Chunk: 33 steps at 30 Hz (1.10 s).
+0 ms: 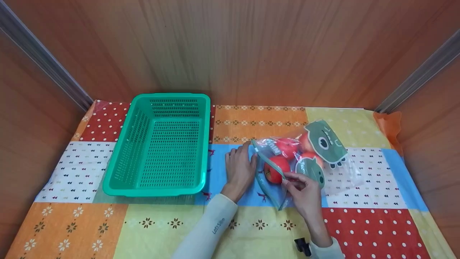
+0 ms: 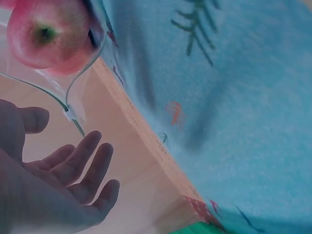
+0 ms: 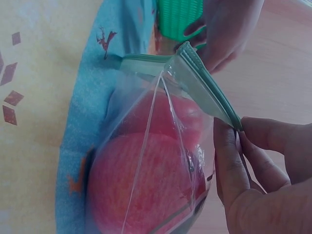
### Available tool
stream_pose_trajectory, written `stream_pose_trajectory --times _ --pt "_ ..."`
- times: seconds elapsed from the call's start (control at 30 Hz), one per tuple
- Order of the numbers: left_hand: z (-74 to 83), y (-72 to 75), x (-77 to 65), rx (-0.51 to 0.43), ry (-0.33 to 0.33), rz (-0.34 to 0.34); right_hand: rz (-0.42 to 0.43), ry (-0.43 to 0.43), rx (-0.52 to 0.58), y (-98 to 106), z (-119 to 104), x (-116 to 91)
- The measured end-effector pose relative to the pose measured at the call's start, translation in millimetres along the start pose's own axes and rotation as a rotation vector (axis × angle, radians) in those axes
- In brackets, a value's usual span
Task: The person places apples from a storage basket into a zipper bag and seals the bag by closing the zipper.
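A clear zip bag (image 1: 329, 144) with green cartoon-creature prints lies on its side, holding several red apples (image 1: 276, 167). Its green-edged mouth faces left and gapes. My right hand (image 1: 305, 194) pinches the near lip of that mouth between thumb and fingers, and the right wrist view shows the green rim (image 3: 207, 87) lifted there. Close to the mouth's far corner is my left hand (image 1: 240, 169), its fingers loosely bent with nothing in them. In the left wrist view a white slider (image 2: 69, 114) sits on the zip beside the left hand's fingertips.
A green plastic basket (image 1: 206, 144) with slotted walls stands left of my left hand. Beneath everything spreads a patchwork tablecloth (image 1: 154, 230). Wooden panels (image 1: 230, 54) rise at the back and both sides. A small black clip (image 1: 303, 247) sits at my right wrist.
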<state>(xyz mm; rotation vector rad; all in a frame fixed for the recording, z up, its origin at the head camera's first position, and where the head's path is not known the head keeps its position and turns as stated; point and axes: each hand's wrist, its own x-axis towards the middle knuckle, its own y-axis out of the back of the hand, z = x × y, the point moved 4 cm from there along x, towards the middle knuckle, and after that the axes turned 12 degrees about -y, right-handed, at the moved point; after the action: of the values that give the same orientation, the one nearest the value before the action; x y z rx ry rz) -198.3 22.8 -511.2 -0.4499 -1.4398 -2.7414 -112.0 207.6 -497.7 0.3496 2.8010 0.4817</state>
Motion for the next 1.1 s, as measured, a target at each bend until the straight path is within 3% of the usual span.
stream_pose_trajectory --times 0.3,0.53,0.67,0.9,1.1 --pt "-6.5 -5.0 13.6 -0.095 0.094 -0.015 -0.005 0.021 0.016 0.4 0.7 -1.0" --pt "-14.0 -7.7 20.7 -0.235 0.136 -0.003 -0.016 -0.006 0.011 0.8 1.0 -1.2" --pt "-18.2 -8.0 25.2 -0.198 0.052 0.022 -0.018 -0.017 0.007 0.7 1.4 -1.7" --pt "-22.9 -11.4 30.6 0.101 -0.161 0.02 -0.013 0.009 0.011 0.6 1.6 -1.5" --pt "-22.1 -14.7 33.4 0.262 -0.298 0.035 -0.018 0.03 0.016 1.1 1.2 -3.3"
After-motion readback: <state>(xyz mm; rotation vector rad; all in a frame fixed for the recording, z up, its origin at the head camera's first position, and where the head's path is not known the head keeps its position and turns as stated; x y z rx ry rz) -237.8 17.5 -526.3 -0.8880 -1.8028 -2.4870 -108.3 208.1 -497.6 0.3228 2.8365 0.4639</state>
